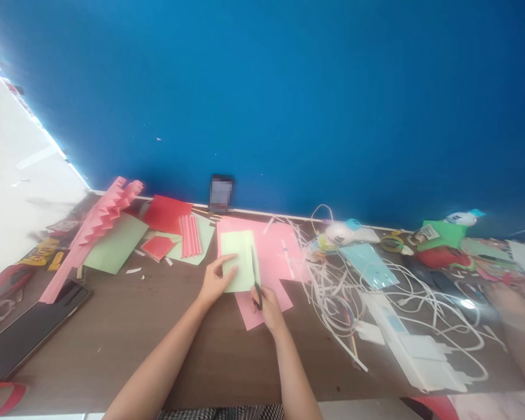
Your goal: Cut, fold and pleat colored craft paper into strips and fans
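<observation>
My left hand (216,281) grips the left edge of a light green sheet of paper (240,259), thumb on top, holding it over a pink sheet (275,256) on the brown table (126,332). My right hand (268,305) is closed around the black handles of a pair of scissors (256,280). The blades point away from me and run along the green sheet's right side.
Pink accordion-folded paper (98,224), red (166,213) and green sheets (116,242) lie at the left. A dark phone (28,329) sits near the left edge. White cables (402,309), chargers and a glue bottle (350,231) crowd the right. Another person's arm (518,326) rests far right.
</observation>
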